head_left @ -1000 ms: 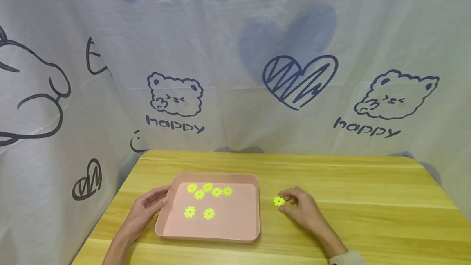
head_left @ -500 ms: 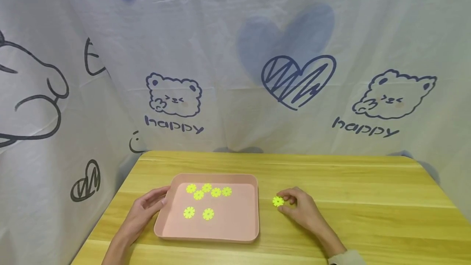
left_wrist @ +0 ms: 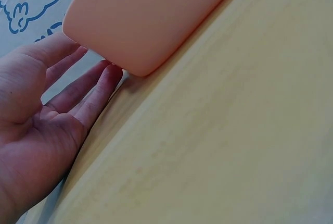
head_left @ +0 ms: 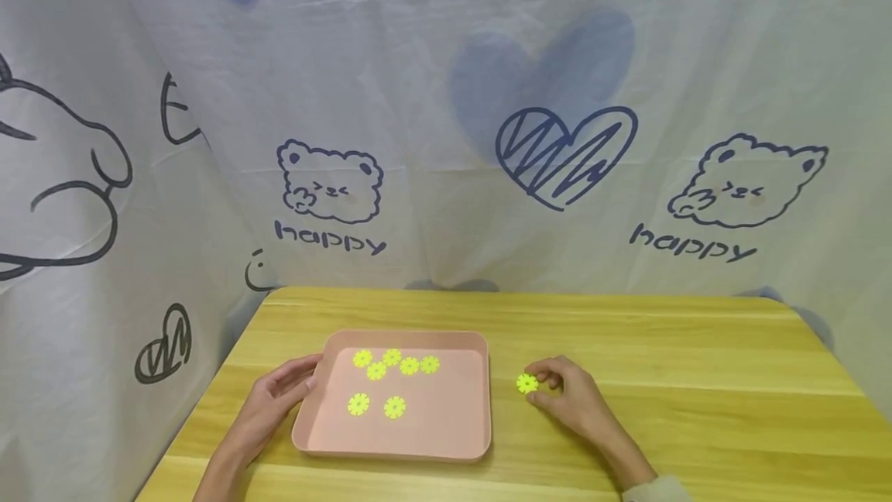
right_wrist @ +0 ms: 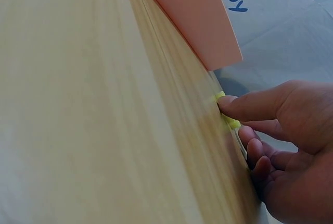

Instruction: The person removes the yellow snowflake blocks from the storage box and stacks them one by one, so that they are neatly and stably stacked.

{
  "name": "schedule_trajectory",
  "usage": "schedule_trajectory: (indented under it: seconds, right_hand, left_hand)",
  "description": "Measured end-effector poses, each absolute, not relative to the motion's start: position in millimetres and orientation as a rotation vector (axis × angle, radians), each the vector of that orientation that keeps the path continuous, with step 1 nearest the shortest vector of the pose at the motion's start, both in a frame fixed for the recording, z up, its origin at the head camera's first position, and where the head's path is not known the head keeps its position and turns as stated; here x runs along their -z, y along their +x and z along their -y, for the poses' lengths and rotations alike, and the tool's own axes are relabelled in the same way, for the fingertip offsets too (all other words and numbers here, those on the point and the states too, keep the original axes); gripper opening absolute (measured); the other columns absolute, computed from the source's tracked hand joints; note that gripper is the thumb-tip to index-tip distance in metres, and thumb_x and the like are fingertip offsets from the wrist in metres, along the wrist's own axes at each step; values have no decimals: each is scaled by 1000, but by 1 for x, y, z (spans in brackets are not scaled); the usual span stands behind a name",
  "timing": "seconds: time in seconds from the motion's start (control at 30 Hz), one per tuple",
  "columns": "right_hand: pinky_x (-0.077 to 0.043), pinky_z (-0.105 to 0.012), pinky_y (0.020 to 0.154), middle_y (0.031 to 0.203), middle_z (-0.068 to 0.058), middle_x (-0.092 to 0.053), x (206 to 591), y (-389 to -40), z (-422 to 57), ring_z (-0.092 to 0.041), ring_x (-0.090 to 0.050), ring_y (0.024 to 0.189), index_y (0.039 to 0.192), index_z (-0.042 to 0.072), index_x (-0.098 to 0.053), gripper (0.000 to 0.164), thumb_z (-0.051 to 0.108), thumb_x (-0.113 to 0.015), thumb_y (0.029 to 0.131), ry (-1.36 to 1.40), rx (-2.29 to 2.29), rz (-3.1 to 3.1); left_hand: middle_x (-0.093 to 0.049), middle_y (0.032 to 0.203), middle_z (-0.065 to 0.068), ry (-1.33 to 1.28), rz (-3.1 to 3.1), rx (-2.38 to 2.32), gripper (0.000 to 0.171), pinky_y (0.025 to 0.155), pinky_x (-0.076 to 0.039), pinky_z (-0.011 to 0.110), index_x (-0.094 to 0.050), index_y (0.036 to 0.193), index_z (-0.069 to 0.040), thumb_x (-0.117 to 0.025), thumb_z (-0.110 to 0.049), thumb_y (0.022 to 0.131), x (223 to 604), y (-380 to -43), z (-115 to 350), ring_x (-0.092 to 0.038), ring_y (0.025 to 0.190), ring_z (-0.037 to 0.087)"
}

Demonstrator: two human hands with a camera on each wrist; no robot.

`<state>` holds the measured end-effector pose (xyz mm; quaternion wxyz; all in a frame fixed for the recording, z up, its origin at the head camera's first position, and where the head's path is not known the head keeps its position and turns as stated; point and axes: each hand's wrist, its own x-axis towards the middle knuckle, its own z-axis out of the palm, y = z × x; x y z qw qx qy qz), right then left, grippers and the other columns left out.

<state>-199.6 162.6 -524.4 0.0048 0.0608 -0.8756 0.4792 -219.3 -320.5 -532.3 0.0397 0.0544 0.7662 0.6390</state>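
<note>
Discs (head_left: 354, 404) lie in the tray (head_left: 442, 428) (head view only); the right hand (head_left: 574, 396) pinches another disc (head_left: 523, 387), its other fingers curled, while the left hand (head_left: 273, 395), fingers loose, touches the tray's end.

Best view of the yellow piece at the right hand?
Head view. It shows the yellow piece nearly whole, with its notched rim and centre hole, pinched by the right hand. The right wrist view shows only slivers, the rest hidden behind the hand; the left wrist view doesn't show it.
</note>
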Motion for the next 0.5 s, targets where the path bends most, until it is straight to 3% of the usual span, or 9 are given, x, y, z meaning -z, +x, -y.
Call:
schedule_trajectory:
  seconds: [0.5]
  right_hand:
    - [-52,-27,80,102,-1,-64,524,-199,-164,-18,-55,92,116,8,-73,38,8,-87,81,229,-1518,2731]
  left_hand:
    - [-53,147,24,160,-2345,-1965,49,100,-50,18,-51,145,7,-64,-15,104,533,-218,320,-60,121,0]
